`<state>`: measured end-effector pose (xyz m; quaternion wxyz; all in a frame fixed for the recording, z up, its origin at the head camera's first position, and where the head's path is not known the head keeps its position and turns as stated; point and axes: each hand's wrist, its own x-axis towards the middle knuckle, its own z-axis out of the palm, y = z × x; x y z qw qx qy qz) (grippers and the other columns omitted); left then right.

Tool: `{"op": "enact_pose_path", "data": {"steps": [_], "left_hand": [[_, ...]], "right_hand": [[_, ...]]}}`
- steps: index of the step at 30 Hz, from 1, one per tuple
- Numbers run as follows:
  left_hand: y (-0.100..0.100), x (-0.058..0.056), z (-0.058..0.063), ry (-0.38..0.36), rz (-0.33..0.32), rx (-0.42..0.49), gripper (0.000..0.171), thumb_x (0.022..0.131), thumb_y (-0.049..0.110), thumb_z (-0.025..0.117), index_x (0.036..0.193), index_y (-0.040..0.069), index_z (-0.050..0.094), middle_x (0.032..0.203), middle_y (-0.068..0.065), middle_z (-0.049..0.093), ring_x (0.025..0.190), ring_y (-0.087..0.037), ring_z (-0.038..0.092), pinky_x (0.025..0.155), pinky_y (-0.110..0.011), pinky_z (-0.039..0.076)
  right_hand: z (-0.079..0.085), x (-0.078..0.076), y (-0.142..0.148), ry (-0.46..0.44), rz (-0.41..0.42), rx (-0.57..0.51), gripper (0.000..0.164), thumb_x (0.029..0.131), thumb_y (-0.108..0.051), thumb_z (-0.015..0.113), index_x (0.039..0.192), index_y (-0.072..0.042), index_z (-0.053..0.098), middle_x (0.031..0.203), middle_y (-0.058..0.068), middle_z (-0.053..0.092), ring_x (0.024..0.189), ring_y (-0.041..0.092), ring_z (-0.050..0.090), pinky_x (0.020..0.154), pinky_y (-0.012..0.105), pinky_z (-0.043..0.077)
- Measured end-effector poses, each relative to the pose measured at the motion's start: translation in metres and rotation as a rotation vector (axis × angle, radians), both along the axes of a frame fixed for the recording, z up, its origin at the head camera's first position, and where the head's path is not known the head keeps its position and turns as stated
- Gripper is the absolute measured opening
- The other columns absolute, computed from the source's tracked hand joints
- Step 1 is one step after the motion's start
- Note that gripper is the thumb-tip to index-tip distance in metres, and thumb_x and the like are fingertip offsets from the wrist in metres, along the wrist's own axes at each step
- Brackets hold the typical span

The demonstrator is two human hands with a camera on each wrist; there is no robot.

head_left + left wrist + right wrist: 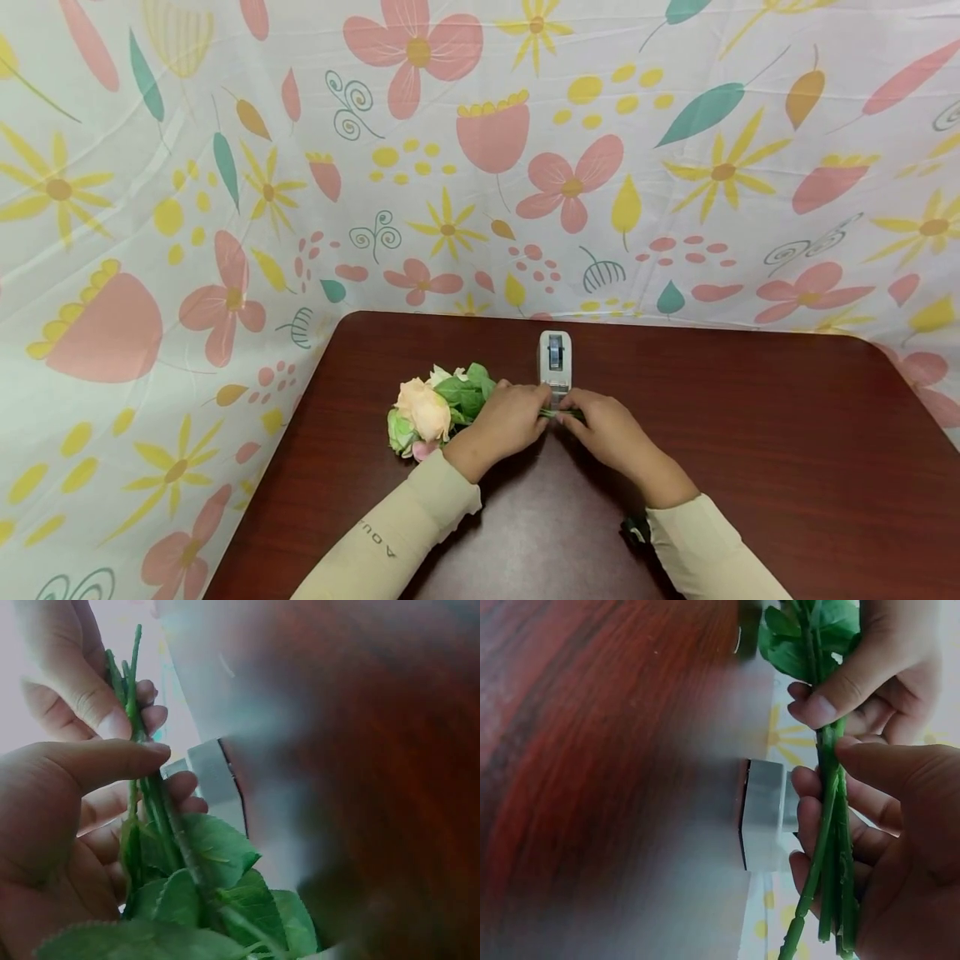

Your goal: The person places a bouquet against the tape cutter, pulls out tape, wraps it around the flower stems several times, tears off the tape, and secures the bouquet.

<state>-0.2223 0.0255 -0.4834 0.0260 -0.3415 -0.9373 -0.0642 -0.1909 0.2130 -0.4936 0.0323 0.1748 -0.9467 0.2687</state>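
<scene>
Far to the left of the grip, a patterned cloth (225,125) is hung, printed with flowers and leaves; it is carried round behind the table too. Nearer, just left of the left hand (508,418), the heads of a flower bunch are gathered: a green bloom (401,432) outermost, a peach bloom (424,410) beside it, and a pink bloom (423,450) partly covered below. Between these and the hand, green leaves (467,395) are massed, some of them touched by its fingers. Below the leaves, the stems (845,870) are pinched between the left thumb and curled fingers.

Directly beyond the grip, between the two hands, a tape dispenser (565,375) is stood on the table, its near end close to the fingertips. In its upper hollow a tape roll (555,352) is held.

To the right, the lower stems are pinched by the right hand (611,432) as well, its thumb laid close to the left one; the stem ends are left jutting past this hold. Under the right wrist a dark object (636,532) is seen, too shadowed to be identified. Farther right, the reddish-brown table (795,433) is extended.
</scene>
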Motion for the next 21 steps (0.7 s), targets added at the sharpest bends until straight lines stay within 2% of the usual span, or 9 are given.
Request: {"op": "enact_pose_path", "data": {"steps": [7,16,19,21], "left_hand": [[0.0,-0.001,0.008,0.035,-0.021,-0.043,0.014,0.096,0.037,0.068,0.096,0.023,0.067,0.09,0.009,0.072,0.084,-0.01,0.069,0.08,-0.035,0.044],[0.001,0.003,0.02,-0.037,0.003,-0.141,0.02,0.101,0.037,0.06,0.1,0.023,0.074,0.097,0.006,0.075,0.092,-0.011,0.07,0.102,-0.046,0.044],[0.002,0.003,0.023,-0.037,0.005,-0.173,0.021,0.103,0.036,0.057,0.102,0.024,0.074,0.097,0.007,0.075,0.092,-0.012,0.07,0.101,-0.045,0.044],[0.002,0.002,0.024,-0.03,0.005,-0.184,0.022,0.103,0.036,0.056,0.101,0.024,0.075,0.094,0.007,0.074,0.089,-0.012,0.07,0.095,-0.042,0.045]], "right_hand": [[-0.001,0.001,-0.001,0.048,-0.006,0.003,0.01,0.093,-0.019,0.073,0.101,-0.015,0.068,0.101,0.002,0.072,0.097,0.022,0.07,0.085,0.051,0.051],[-0.001,0.002,-0.003,0.081,-0.026,-0.004,0.012,0.092,-0.018,0.075,0.1,-0.015,0.067,0.101,0.002,0.072,0.1,0.022,0.069,0.086,0.05,0.049],[-0.001,0.003,-0.004,0.095,-0.03,-0.001,0.013,0.091,-0.018,0.076,0.101,-0.015,0.067,0.1,0.002,0.072,0.1,0.023,0.069,0.086,0.05,0.049],[-0.001,0.003,-0.004,0.101,-0.032,-0.001,0.014,0.091,-0.017,0.076,0.101,-0.014,0.067,0.1,0.003,0.071,0.1,0.024,0.068,0.086,0.05,0.049]]}}
